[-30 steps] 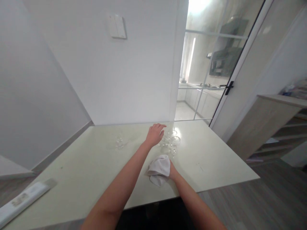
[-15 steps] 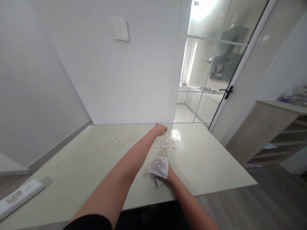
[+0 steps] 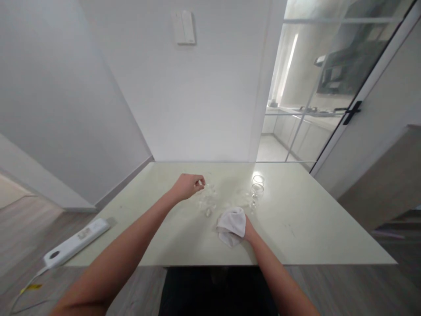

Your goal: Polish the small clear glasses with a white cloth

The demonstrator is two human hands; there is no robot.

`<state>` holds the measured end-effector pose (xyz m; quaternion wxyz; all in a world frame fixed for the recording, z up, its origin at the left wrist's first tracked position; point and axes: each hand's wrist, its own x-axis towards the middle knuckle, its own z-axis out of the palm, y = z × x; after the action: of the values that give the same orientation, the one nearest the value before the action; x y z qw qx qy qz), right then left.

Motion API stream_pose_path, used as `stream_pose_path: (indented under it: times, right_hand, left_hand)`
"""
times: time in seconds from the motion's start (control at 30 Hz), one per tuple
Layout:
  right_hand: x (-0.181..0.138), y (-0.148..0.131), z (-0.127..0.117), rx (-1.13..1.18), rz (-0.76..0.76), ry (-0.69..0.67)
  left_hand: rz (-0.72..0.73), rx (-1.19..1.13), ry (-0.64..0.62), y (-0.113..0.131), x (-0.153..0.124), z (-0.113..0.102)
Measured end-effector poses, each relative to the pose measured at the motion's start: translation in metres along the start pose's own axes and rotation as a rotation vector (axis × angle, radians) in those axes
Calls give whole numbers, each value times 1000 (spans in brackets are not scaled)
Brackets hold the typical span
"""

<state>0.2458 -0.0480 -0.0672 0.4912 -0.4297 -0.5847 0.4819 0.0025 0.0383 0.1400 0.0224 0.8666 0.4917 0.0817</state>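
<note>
My left hand (image 3: 187, 186) is stretched out over the middle of the pale table (image 3: 305, 219), fingers pinched shut on the rim of a clear glass (image 3: 207, 201) that blurs just right of it. My right hand (image 3: 247, 228) rests on the table nearer to me, closed on a bunched white cloth (image 3: 232, 223) that hides most of its fingers. Two more clear stemmed glasses (image 3: 257, 186) stand to the right of the cloth, toward the far edge. Another faint glass (image 3: 244, 198) stands beside them.
A long white device (image 3: 75, 242) with a cable lies on the table's near left corner. A white wall with a light switch (image 3: 183, 27) stands behind the table. A glass door with a black handle (image 3: 351, 112) is at the right, and wooden shelving (image 3: 391, 175) further right.
My left hand has drawn back from the glasses at the right toward the left, now pinched on a glass. The view has tipped down and shifted. My right hand stays on the cloth.
</note>
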Motion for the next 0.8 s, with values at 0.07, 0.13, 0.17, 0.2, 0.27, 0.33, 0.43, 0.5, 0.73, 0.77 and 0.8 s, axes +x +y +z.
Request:
stream_pose_path:
  times: [0.07,0.13,0.17,0.2,0.27,0.33,0.43,0.5,0.73,0.77,0.8]
  right_hand:
    - [-1,-3,2,-10,-2,24]
    - [0,-3,2,-27,-2,33]
    - [0,-2,2,-33,0,35]
    - [0,-1,2,-39,1,39]
    - [1,1,2,-45,-11,53]
    - [1,2,1,-44,-26,69]
    - [1,1,1,-35,-25,68]
    - [0,1,1,-38,-19,53]
    - [1,-1,2,-2,6,34]
    - [1,-1,2,7,1,22]
    - [0,-1,2,13,-3,13]
  left_hand:
    - [-62,-40,-58,-16,-33,1]
    - [-124,-42,-106,-32,-56,3]
    - [-149,-30,-122,-41,-64,4]
    - [-176,-7,-129,-49,-69,5]
    - [-219,50,-127,-64,-71,6]
    - [-240,104,-119,-77,-66,6]
    - [-240,150,-121,-91,-53,4]
    - [-233,156,-136,-96,-45,3]
    - [-189,158,-185,-109,-27,0]
    - [-180,158,-191,-111,-26,0]
    - [-171,153,-198,-113,-25,-1]
